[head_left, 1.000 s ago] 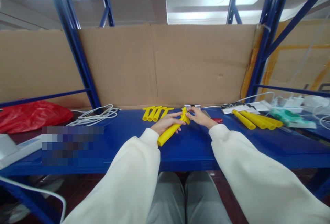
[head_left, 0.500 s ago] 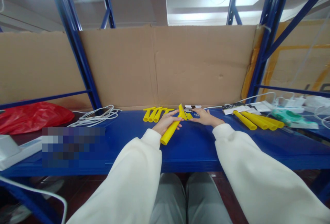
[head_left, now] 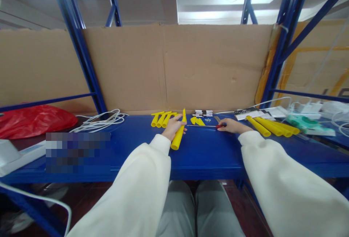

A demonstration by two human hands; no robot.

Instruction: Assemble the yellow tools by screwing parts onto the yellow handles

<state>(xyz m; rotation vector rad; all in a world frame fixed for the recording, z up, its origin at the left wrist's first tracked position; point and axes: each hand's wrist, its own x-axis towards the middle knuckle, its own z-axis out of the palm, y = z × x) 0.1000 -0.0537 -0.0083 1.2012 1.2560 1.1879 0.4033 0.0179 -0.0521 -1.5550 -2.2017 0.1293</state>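
Observation:
My left hand [head_left: 172, 127] is closed around a yellow tapered tube [head_left: 177, 139], its wide hollow end toward me and a thin yellow piece standing at its far end. My right hand [head_left: 231, 125] has its fingers on the dark red and black handle of a screwdriver [head_left: 203, 126], whose shaft points left toward the tube. Just beyond the shaft lie small yellow pieces [head_left: 197, 121] and tiny silvery parts, perhaps screws [head_left: 207, 119]. Left of my left hand, several yellow tubes with crosswise tops [head_left: 159, 121] lie side by side.
Several plain yellow tubes [head_left: 272, 127] lie at the right, near papers [head_left: 249, 113] and a green-and-white packet [head_left: 308, 125]. Small black-and-white items [head_left: 202, 113] are stacked at the back. White cable [head_left: 105, 120] and a red bag [head_left: 35, 121] are at the left. Cardboard [head_left: 174, 69] closes the back.
My right hand has left the far end of the yellow tube, moved right and taken hold of the screwdriver. My left hand keeps the tube, now turned more upright in the picture.

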